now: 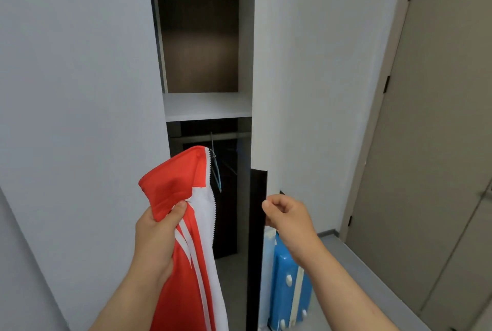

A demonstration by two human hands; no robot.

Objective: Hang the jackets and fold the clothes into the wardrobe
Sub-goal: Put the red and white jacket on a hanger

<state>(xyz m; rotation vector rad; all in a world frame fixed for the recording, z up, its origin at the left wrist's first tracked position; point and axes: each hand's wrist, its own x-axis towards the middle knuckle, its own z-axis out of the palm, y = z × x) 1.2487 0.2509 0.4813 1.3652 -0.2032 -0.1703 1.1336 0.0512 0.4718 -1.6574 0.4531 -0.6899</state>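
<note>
**Jacket held at the open wardrobe**

Our left hand (157,229) grips the red-and-white jacket (194,272) just below its collar. The jacket is held up in front of the open wardrobe (199,38), and the rest of it hangs down past our forearm. Our right hand (287,215) curls round the dark edge of the door (306,78). Inside, a blue hanger (217,171) hangs on the rail (226,136) under a white shelf (207,106). A blue suitcase (290,285) stands behind the door.

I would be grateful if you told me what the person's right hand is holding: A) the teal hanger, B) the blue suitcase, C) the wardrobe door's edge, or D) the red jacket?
C: the right hand pinches the dark edge of the wardrobe door, while the left hand grips the red jacket.
</note>
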